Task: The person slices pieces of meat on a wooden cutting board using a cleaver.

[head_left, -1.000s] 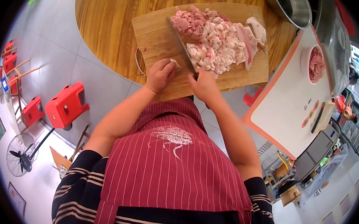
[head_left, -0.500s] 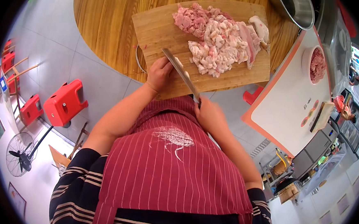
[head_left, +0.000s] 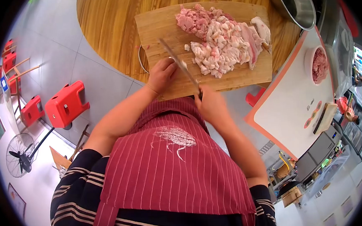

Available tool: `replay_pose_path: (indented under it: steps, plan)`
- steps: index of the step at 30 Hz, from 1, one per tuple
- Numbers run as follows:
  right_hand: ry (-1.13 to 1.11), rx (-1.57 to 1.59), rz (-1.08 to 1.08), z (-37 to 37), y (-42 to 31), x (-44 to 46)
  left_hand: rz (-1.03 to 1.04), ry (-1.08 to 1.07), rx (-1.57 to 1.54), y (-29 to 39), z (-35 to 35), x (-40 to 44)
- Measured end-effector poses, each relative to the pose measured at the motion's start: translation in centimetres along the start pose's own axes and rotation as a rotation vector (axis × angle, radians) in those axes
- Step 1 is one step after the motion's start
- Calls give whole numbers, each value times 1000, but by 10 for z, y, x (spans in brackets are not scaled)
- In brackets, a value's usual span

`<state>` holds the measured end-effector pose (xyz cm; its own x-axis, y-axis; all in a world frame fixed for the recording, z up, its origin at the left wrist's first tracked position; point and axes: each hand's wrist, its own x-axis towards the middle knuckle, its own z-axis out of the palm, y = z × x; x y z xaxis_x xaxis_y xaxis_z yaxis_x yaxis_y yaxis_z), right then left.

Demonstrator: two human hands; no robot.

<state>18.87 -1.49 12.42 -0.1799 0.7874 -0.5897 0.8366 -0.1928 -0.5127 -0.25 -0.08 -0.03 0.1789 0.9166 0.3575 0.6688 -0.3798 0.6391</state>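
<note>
My right hand (head_left: 210, 103) is wrapped round the handle of a knife (head_left: 186, 71), whose long blade slants up and left over a wooden cutting board (head_left: 155, 33). Close against the blade, the curled fingers of my left hand (head_left: 162, 75) press on a small piece of pale meat, mostly hidden beneath them. To the right of the blade lies a heap of diced fatty meat (head_left: 218, 52). Pinker chopped meat (head_left: 194, 21) sits above it on the board. A strip of pork (head_left: 249, 44) and a whitish chunk (head_left: 262, 29) lie at the heap's right side.
The board rests on a round wooden table (head_left: 105, 30). A metal bowl (head_left: 305, 12) stands at its upper right. On a white table (head_left: 288, 106) to the right are a bowl of minced meat (head_left: 320, 65) and another board (head_left: 325, 118). Red stools (head_left: 66, 105) stand at left.
My right hand and the knife have risen slightly, the blade tip shifting up and left. A small pale cube now lies apart, left of the heap. My left hand has barely moved.
</note>
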Motion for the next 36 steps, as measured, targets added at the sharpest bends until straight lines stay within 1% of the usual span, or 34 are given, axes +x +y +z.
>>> replay_pose_path:
  steps: [1, 2, 3, 5, 6, 10, 12, 13, 15, 16, 18, 19, 21, 22, 24, 25, 27, 29, 33, 36]
  plan:
    - [1, -3, -2, 1, 1, -11, 2, -30, -22, -2, 1, -1]
    - [-45, -40, 30, 3, 3, -22, 2, -61, -46, -3, 1, -2]
    - [-93, -76, 61, 4, 6, -30, -2, -58, -46, -1, 1, -2]
    - [-114, -81, 94, 7, 13, -40, 4, -54, -39, 1, -2, 1]
    - [-134, -82, 130, 6, 12, -41, 3, -53, -39, -1, -1, 2]
    - [-129, -73, 148, 7, 3, -17, -43, -50, -64, 0, 2, 0]
    - [-84, -19, 35, 16, 1, 11, -59, -33, -49, 1, 4, 0]
    - [-77, -19, 30, 20, 0, 25, -37, -36, -32, 0, 5, 1]
    - [-61, -87, -27, 27, -4, 50, -10, -37, -14, -1, 4, 0]
    - [-54, -87, -29, 23, -3, 61, -11, -11, 19, 0, 4, 1]
    - [-71, 17, -144, 10, 6, 71, -10, 16, 46, 3, 4, 1]
    - [-68, 14, -143, 7, 8, 69, -1, 28, 28, 2, 4, 1]
    - [116, 41, -142, 5, 11, 60, 5, 42, 15, 1, 3, 2]
    - [112, 42, -142, 5, 10, 51, 9, 47, 15, 3, 3, 2]
    - [86, 95, -127, 1, 7, 25, 15, 52, 14, 3, 3, 3]
    - [86, 94, -125, -2, 4, 13, -15, 16, 7, 2, 3, 1]
    - [-106, -117, 41, -6, -4, -11, -45, -17, -3, 2, 2, 1]
    - [-114, -93, 56, -1, 10, -28, -44, -32, -42, 2, 0, 2]
    - [-120, -79, 77, 5, 19, -33, -24, -11, -33, 0, 4, -1]
    - [-146, -33, 64, 12, 8, -1, -66, -32, -25, -1, 4, -3]
